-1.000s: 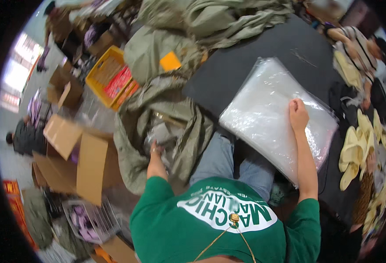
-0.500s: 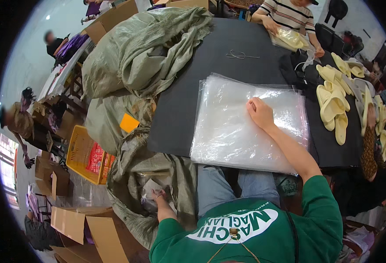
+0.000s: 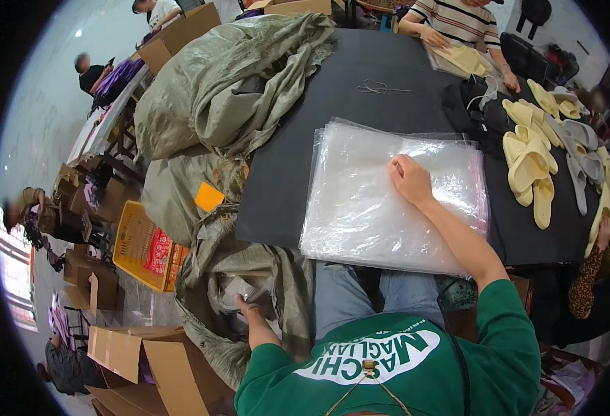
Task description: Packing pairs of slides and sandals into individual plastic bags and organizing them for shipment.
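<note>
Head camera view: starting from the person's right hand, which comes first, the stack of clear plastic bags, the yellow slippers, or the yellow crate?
1. Stack of clear plastic bags: directly under the right hand, which rests on it.
2. Yellow slippers: farther right on the black table.
3. Yellow crate: far left, down on the floor beside the grey-green sacks.

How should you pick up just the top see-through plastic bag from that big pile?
Probably at the near right corner of the plastic bag stack, coming from the right. The sheets lie flat and slippery, and their edges fan apart there. The right hand presses the top, holding the rest down.
</note>
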Demonstrator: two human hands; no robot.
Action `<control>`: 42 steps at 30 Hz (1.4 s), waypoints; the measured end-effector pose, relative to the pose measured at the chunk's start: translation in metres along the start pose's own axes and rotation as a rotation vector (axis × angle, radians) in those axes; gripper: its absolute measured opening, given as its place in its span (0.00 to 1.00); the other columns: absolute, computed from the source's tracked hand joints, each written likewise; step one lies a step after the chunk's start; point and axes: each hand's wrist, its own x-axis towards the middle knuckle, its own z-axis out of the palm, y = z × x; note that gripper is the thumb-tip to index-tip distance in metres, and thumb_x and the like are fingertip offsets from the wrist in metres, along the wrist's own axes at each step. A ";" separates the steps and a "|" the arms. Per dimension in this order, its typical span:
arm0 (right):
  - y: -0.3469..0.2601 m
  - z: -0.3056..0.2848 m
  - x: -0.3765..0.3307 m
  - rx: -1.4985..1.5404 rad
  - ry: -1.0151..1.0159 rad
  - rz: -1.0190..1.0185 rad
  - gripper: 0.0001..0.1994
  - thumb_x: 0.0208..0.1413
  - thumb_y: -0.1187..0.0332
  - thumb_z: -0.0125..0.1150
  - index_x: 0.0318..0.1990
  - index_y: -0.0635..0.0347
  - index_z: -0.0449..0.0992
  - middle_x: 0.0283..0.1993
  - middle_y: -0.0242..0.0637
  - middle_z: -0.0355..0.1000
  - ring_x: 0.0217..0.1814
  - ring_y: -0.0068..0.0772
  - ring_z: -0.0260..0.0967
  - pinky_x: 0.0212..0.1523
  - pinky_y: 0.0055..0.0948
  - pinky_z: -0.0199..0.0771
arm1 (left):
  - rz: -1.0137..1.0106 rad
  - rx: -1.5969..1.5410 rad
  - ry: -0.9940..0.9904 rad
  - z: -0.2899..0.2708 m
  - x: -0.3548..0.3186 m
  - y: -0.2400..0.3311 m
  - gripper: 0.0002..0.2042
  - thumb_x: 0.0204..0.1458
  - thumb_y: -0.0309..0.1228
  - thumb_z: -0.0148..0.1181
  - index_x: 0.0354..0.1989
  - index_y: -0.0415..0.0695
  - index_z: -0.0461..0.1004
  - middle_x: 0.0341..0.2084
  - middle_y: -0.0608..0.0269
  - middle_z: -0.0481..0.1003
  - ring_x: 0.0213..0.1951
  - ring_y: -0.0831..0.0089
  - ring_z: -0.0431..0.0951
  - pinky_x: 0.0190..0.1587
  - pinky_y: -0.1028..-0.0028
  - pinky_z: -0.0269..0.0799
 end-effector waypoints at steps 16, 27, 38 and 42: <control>0.001 -0.009 0.008 0.135 -0.138 0.059 0.08 0.55 0.62 0.54 0.36 0.55 0.73 0.32 0.36 0.74 0.35 0.40 0.73 0.35 0.39 0.72 | 0.990 -0.594 -0.159 -0.122 -0.296 0.172 0.23 0.51 0.43 0.55 0.48 0.35 0.71 0.46 0.51 0.71 0.47 0.61 0.72 0.50 0.60 0.69; -0.086 -0.103 -0.019 1.214 -0.657 0.319 0.27 0.64 0.51 0.46 0.64 0.57 0.58 0.56 0.44 0.68 0.56 0.35 0.67 0.55 0.35 0.66 | 1.550 -0.564 -0.263 0.023 -0.451 0.150 0.20 0.52 0.27 0.56 0.54 0.42 0.62 0.52 0.57 0.63 0.54 0.66 0.67 0.58 0.62 0.67; 0.019 -0.148 -0.034 1.309 -0.222 0.410 0.24 0.60 0.65 0.55 0.61 0.65 0.60 0.53 0.42 0.70 0.53 0.35 0.71 0.50 0.30 0.71 | 0.228 -0.352 -1.576 0.097 -0.481 0.046 0.24 0.54 0.28 0.56 0.58 0.33 0.60 0.51 0.55 0.70 0.52 0.67 0.72 0.57 0.67 0.67; 0.049 -0.147 -0.052 0.909 -0.172 0.560 0.28 0.61 0.62 0.54 0.64 0.68 0.56 0.50 0.37 0.71 0.46 0.19 0.68 0.45 0.18 0.69 | 0.569 -0.025 -1.222 0.083 -0.489 0.031 0.37 0.51 0.23 0.60 0.66 0.34 0.43 0.62 0.46 0.55 0.62 0.60 0.59 0.61 0.66 0.59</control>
